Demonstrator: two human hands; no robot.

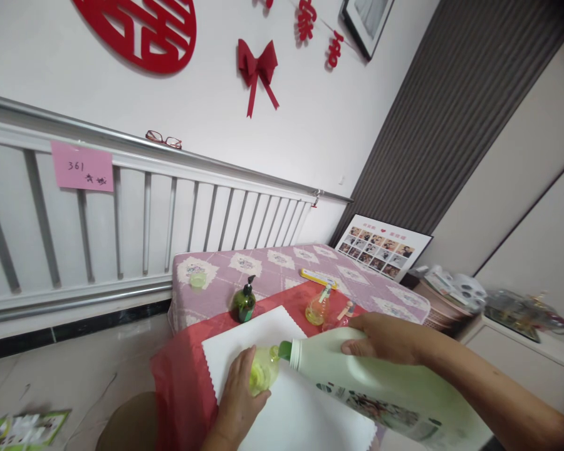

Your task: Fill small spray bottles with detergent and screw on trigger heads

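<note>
My left hand (239,396) is wrapped round a small clear bottle (266,368) with yellow-green liquid in it, tilted over a white scallop-edged sheet (305,413). My right hand (380,338) grips a large pale green jug (399,391), tipped almost onto its side. The jug's green spout (285,350) meets the small bottle's mouth; whether liquid is flowing, I cannot tell. Beyond the sheet stand a dark green pump bottle (245,303), a bottle of yellow liquid (317,308) and a pink bottle (340,319), partly hidden by the jug.
A red cloth (183,369) lies under the sheet, over a purple patterned tablecloth (286,266). On the table are a pale green cup-like piece (198,280) and a yellow-edged box (318,278). Behind is a white radiator (207,200); a stool (126,426) stands at lower left.
</note>
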